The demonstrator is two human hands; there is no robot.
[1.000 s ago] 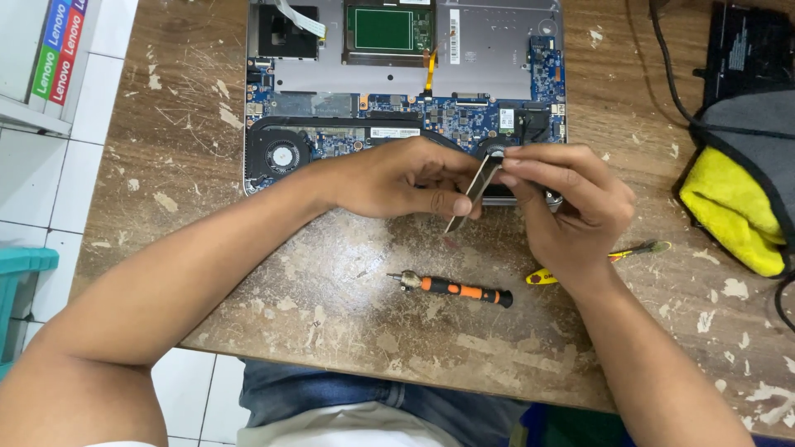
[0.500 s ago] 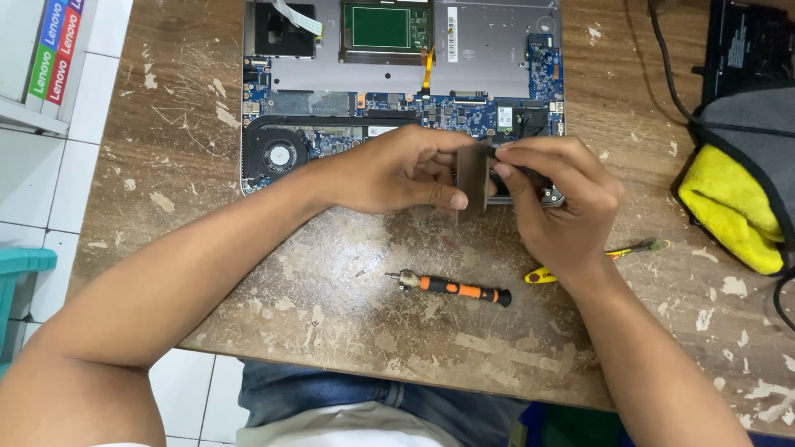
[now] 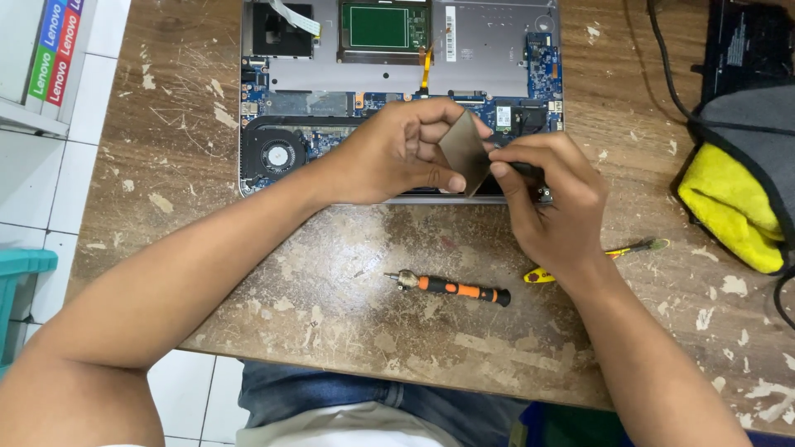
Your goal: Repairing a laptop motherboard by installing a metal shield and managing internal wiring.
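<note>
Head view: a worn brown wooden table (image 3: 248, 273), scratched and flecked with pale paint, stands over a white tiled floor (image 3: 50, 199). An opened silver laptop base with its blue circuit board and round black fan bare (image 3: 331, 108) lies at the far edge. Nearer the person lie 1 orange-and-black screwdriver (image 3: 451, 289) and 1 yellow-handled tool (image 3: 592, 261), partly hidden by the right wrist. A yellow cloth on a grey bag (image 3: 729, 207) sits at the right, a teal plastic bin (image 3: 21, 273) at the left edge.

The left hand (image 3: 389, 153) and right hand (image 3: 551, 199) meet over the laptop's near edge, both closed by fingertips on a thin grey-brown square sheet (image 3: 465, 153), which is held tilted between them, above the board.

Compared with 0.5 s ago, the sheet shows more of its flat face, where before it looked narrower; the tools on the table have not moved.
</note>
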